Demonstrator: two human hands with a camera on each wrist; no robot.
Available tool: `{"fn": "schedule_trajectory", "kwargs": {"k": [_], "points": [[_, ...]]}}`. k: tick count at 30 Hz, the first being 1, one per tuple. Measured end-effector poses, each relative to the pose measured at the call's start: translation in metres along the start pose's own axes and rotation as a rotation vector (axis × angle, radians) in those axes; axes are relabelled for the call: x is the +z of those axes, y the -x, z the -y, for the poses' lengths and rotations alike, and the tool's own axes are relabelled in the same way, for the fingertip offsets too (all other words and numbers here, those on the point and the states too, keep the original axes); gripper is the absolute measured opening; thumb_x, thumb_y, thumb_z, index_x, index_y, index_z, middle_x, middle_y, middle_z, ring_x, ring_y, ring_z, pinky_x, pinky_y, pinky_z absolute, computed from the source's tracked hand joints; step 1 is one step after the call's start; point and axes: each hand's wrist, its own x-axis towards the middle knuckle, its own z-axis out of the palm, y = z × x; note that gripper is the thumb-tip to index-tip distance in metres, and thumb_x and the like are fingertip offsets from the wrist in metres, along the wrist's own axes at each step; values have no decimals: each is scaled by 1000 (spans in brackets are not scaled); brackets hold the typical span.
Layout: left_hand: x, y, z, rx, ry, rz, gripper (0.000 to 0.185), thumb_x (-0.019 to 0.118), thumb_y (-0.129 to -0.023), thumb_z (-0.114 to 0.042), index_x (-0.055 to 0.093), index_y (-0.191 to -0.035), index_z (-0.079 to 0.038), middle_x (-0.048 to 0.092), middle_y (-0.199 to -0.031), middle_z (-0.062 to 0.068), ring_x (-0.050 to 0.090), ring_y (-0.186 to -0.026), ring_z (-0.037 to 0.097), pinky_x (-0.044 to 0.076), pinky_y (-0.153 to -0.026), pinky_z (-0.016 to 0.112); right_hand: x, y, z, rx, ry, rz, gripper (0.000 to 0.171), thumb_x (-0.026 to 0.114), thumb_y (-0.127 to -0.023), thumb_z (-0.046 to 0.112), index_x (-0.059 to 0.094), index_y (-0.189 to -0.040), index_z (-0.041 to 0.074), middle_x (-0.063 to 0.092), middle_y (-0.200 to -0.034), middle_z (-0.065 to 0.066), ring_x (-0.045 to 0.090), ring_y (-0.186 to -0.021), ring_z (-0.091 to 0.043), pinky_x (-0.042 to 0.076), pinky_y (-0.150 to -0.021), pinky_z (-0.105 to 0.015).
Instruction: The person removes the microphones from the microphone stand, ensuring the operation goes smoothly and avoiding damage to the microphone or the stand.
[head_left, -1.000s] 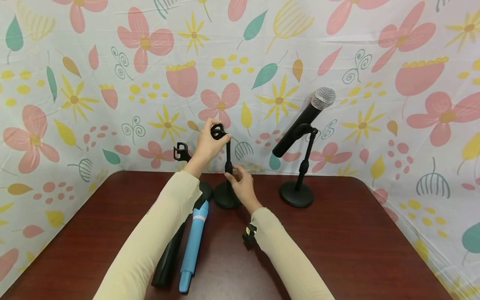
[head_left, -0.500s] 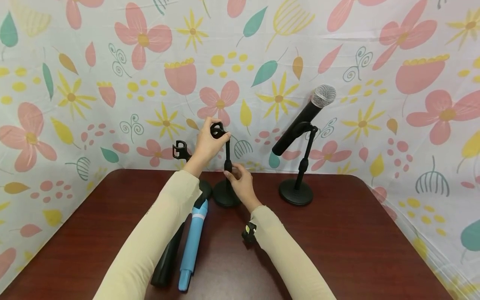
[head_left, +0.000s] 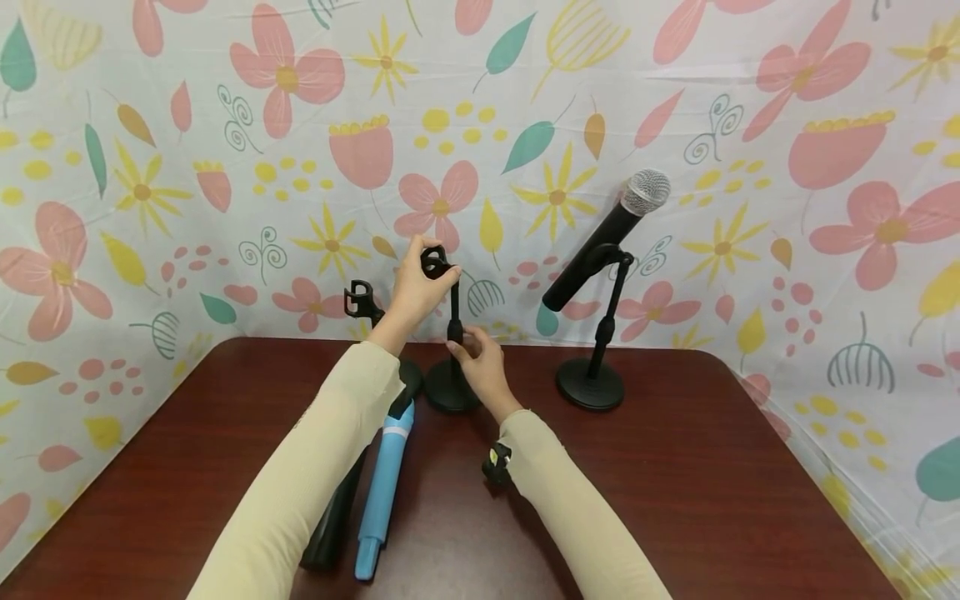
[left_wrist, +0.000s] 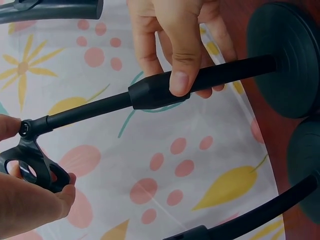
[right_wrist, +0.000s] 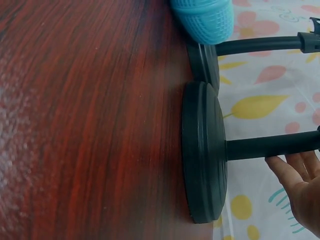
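Observation:
A black desk microphone stand (head_left: 450, 392) stands upright at the back middle of the table. With its fingertips and thumb my left hand (head_left: 416, 287) pinches the clip (left_wrist: 37, 167) at the top of this stand. Lower down, my right hand (head_left: 483, 367) holds the pole around its thicker collar (left_wrist: 155, 91), the thumb in front and the fingers behind in the left wrist view. The stand's round base (right_wrist: 205, 152) rests on the table. Just left of it is a second stand (head_left: 362, 302) with a bare clip, partly covered by my left arm.
At the right, a third stand (head_left: 591, 385) bears a black microphone (head_left: 600, 250) with a silver head, tilted up. A blue microphone (head_left: 386, 483) and a black microphone (head_left: 333, 517) lie by my left sleeve on the brown table (head_left: 675, 492). Behind hangs a floral cloth (head_left: 480, 125).
Both hands keep the same grip on the stand, with no clear movement. The head view has shifted very slightly.

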Motion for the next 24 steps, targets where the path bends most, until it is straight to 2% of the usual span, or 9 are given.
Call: {"fn": "schedule_trajectory", "kwargs": {"k": [4,7,10,14,17,24], "points": [[1,0,2,2,11,-5,45,63,-94,-20,41,-133,-14,51,-127,13,63,-78,34,50,-63,34,0,0,1,-10,0,-5,35,67,-91,19,61,-124,8,70,-104,-11,67,-93,-25,52,-85,-43],[5,3,8,13,0,-17,43,63,-93,-18,42,-131,-12,50,-127,13,61,-93,33,51,-72,38,0,1,1,-18,-11,-9,35,67,-91,20,62,-123,8,70,-103,-11,67,-93,-26,52,-85,-43],[11,10,24,3,-14,-9,43,63,-93,-16,43,-131,-9,47,-130,15,55,-109,31,50,-85,42,1,5,-1,-12,-21,-3,35,66,-92,21,61,-124,8,69,-103,-11,66,-93,-26,52,-85,-43],[17,22,48,-52,-17,36,45,62,-94,-15,41,-133,-7,42,-138,18,46,-125,32,44,-98,44,3,9,-5,0,-25,17,36,66,-92,21,61,-124,7,69,-104,-11,66,-94,-25,53,-85,-41],[17,24,55,-64,-4,46,44,61,-95,-16,40,-133,-8,41,-140,19,44,-128,34,43,-99,46,4,8,-5,0,-27,25,37,66,-91,23,61,-124,7,69,-105,-11,66,-96,-25,53,-85,-41],[18,17,55,-23,6,40,46,62,-94,-15,40,-134,-6,42,-137,20,45,-126,34,44,-98,47,2,0,-3,0,-38,12,36,66,-91,25,61,-124,11,69,-106,-10,65,-97,-25,53,-85,-41]]}}
